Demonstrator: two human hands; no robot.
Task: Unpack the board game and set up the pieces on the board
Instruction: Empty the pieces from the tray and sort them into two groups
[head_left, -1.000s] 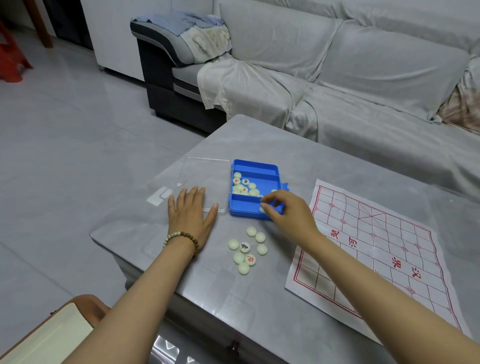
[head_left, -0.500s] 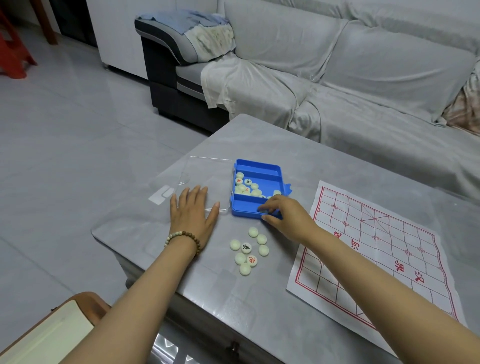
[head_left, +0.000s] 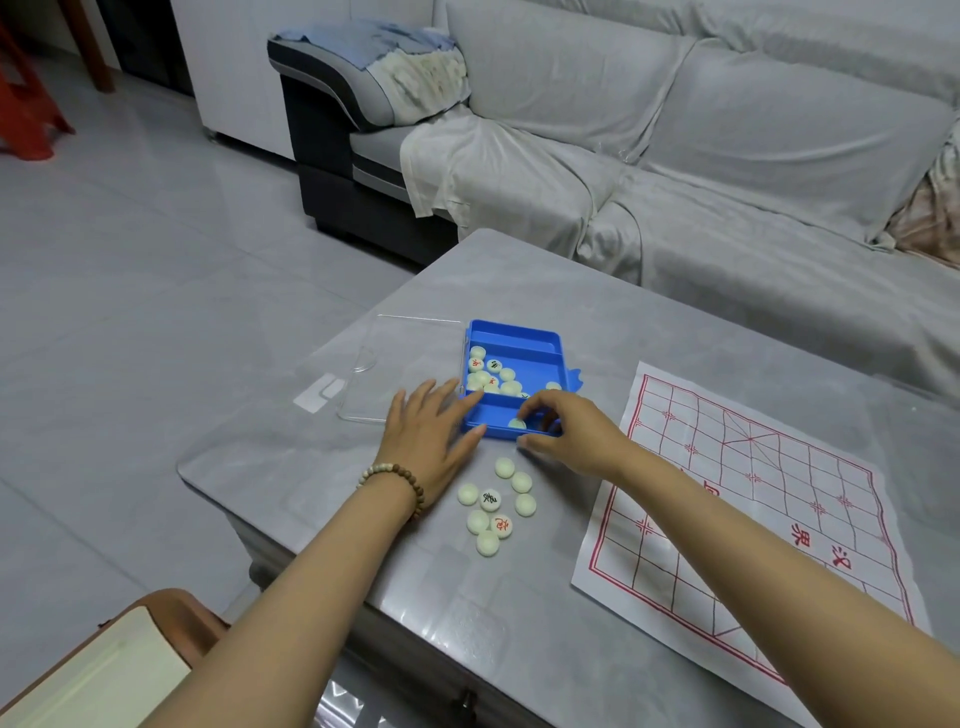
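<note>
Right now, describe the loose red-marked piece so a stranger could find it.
On the grey table, near the blue tray, lies a loose cluster of pale discs. Only the red-marked piece shows a red character; the others are blank or black-marked.

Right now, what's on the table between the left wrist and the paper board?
A cluster of eight loose round pieces lies on the table, two showing characters face up, seen in the head view.

A grey sofa (head_left: 727, 156) stands behind the table (head_left: 519, 275) on pale floor tiles (head_left: 156, 260).
</note>
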